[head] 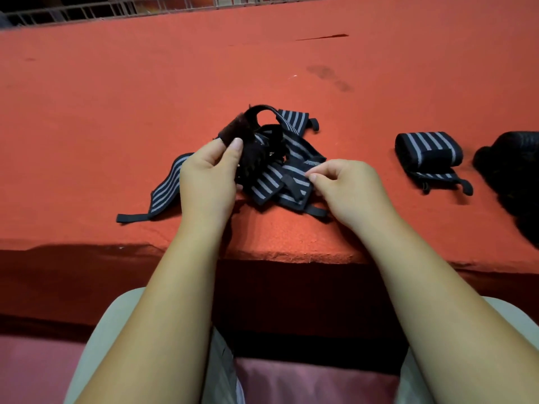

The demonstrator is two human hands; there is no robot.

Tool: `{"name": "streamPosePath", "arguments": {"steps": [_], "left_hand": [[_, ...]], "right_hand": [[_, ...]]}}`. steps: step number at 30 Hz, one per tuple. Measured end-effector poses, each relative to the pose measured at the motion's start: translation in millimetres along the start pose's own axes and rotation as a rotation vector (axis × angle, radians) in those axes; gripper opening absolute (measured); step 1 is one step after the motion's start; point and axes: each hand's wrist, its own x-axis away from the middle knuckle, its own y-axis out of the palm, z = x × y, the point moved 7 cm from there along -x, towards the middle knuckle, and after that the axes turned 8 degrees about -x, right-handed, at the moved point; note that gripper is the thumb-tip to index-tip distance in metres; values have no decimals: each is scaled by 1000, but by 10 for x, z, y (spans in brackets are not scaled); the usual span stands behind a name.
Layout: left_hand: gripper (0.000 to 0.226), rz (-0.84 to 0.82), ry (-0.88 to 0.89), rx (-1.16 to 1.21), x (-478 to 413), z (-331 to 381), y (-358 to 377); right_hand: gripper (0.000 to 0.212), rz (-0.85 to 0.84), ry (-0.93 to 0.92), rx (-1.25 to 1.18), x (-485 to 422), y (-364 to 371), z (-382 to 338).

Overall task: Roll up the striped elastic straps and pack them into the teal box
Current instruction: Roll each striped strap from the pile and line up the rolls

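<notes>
A tangled heap of black straps with grey stripes (287, 158) lies on the red cloth near the table's front edge. My left hand (208, 182) pinches the dark fuzzy end (233, 128) of one strap and holds it lifted above the heap. My right hand (347, 189) pinches a striped strap at the heap's right side, low on the cloth. One strap end (162, 193) trails out flat to the left. A rolled striped strap (428, 154) rests on the cloth to the right. No teal box is in view.
The red cloth table (145, 97) stretches far back to a wire grid (116, 7). A dark bundle (513, 176) sits at the right edge, partly cut off. The table's front edge (291, 255) runs just over my lap.
</notes>
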Motion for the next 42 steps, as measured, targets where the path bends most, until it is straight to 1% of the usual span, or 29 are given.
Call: {"name": "streamPosePath", "arguments": {"steps": [2,3,5,8,9,10,12,13,15,17,19,22,24,28,31,36,39,42], "left_hand": [[18,-10,19,66,17,85,13],[17,-27,37,97,33,141,32],[16,-53,56,144,53,223,66],[17,-129,78,194,79,301,128],[17,-166,94,194,93,324,154],[17,-198,110,185,109,343,178],[17,-235,125,163,138,367,210],[17,-237,124,157,147,375,211],[17,-228,101,157,144,356,184],[19,-197,91,92,101,283,122],[19,-179,124,-78,55,209,69],[32,-195,212,-367,23,131,77],[36,-164,299,-495,7,142,85],[35,-169,329,-506,-17,157,85],[31,-152,400,-561,-24,165,92],[15,-171,344,-626,-68,82,162],[23,-181,304,-676,-99,49,234],[35,-212,257,-705,-153,-33,326]], "right_hand": [[16,12,-35,99,23,-21,-52],[15,23,-60,107,26,-29,-97],[12,34,-123,34,46,-54,-225],[47,-54,-197,-149,62,-22,-384],[51,-95,-216,-205,77,10,-428],[49,-128,-242,-246,97,38,-469],[31,-147,-248,-293,104,76,-468],[22,-143,-227,-302,96,83,-449],[13,-118,-174,-312,65,74,-380],[3,-70,-96,-351,27,39,-303],[13,-26,-25,-382,9,7,-237],[18,7,6,-382,-6,-27,-204],[21,29,36,-385,-15,-37,-166],[25,34,110,-458,-27,-25,-90],[35,56,140,-479,-47,-38,-50],[47,157,156,-569,-48,-58,-38],[48,203,128,-616,-34,-97,-76],[41,230,132,-675,-30,-172,-127]]}}
